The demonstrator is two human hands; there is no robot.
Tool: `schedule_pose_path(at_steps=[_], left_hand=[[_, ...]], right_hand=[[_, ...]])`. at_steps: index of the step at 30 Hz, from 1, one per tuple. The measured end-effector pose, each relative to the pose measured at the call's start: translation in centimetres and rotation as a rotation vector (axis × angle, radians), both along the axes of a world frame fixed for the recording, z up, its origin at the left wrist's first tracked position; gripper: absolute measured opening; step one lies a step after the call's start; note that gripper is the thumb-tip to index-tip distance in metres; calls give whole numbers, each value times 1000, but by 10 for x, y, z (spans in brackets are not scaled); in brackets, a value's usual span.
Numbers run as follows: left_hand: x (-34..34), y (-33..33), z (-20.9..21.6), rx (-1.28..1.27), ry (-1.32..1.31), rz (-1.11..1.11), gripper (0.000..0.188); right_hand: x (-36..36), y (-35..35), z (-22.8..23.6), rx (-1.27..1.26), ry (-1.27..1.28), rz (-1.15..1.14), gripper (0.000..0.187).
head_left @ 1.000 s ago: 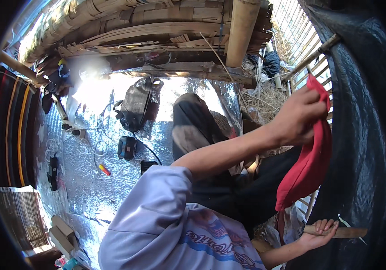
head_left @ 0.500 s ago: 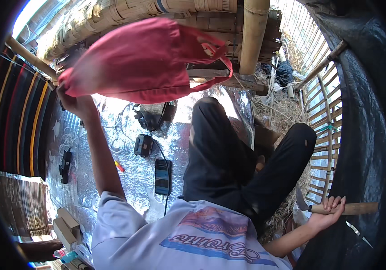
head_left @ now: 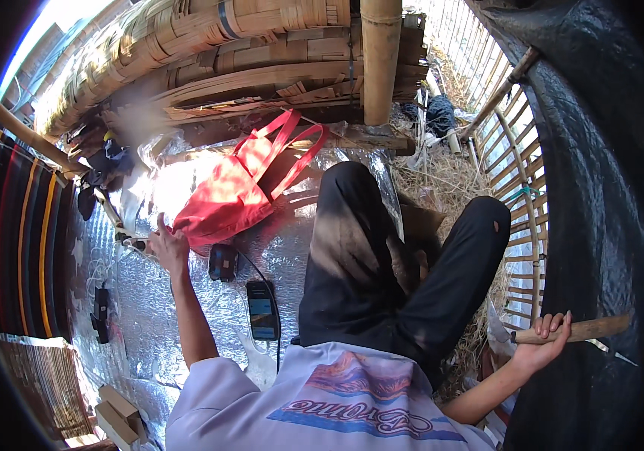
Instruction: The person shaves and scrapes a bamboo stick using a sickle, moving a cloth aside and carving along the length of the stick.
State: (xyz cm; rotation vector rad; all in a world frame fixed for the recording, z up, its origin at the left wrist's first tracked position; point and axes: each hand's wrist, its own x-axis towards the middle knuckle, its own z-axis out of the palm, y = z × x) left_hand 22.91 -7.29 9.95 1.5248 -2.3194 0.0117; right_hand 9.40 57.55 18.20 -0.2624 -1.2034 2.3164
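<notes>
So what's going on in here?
A person is seated with both hands spread apart. The left hand is right by a red bag, though whether it's touching is unclear. The right hand grips a wooden handle. A phone lies on the shiny mat.

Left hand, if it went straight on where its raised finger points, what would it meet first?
Probably the glare-lit stretch of silver sheet ahead of the left hand; the red bag is close on the right of that line. Depth is unclear.
</notes>
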Motion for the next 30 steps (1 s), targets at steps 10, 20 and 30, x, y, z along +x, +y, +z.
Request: schedule_pose_path(at_steps=[10, 20, 30], left_hand=[[-165, 179, 12, 211, 290, -1280, 30], [-283, 239, -38, 25, 48, -1268, 19], [-396, 273, -101, 589, -66, -1533, 12]], right_hand=[[-5, 0, 1, -40, -38, -47, 11], [-56, 17, -1, -291, 195, -16, 24], [-168, -20, -11, 238, 186, -222, 42]])
